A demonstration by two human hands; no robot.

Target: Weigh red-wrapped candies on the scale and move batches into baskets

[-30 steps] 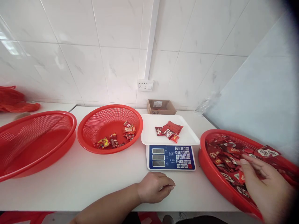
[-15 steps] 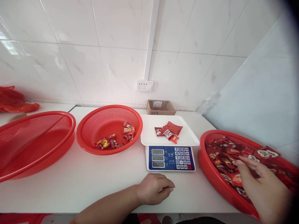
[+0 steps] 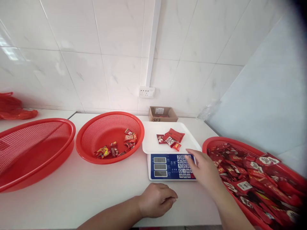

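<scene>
My right hand (image 3: 206, 169) hovers over the right side of the scale's keypad (image 3: 174, 166), fingertips close to the near edge of the white weighing tray (image 3: 150, 145). Its thumb and fingers are apart, and nothing shows between them. On the tray lie several snack packets: a larger red packet (image 3: 177, 134), a dark red one (image 3: 160, 138), one with white lettering (image 3: 169, 141) and a small bright red one (image 3: 177, 146). In front of the scale, my left hand (image 3: 158, 199) rests on the table, fingers curled in, with nothing visible in it.
At right stands a red basket (image 3: 208, 143) heaped with red packets. Left of the scale, another red basket (image 3: 81, 143) holds several sweets, and a further red basket (image 3: 72, 134) stands beside it. A small cardboard box (image 3: 165, 118) is behind the tray. Red bags (image 3: 14, 108) lie far left.
My right hand has left the packet-filled basket and moved left to the scale, its fingers now apart. My left hand stays in place. The view has tilted slightly.
</scene>
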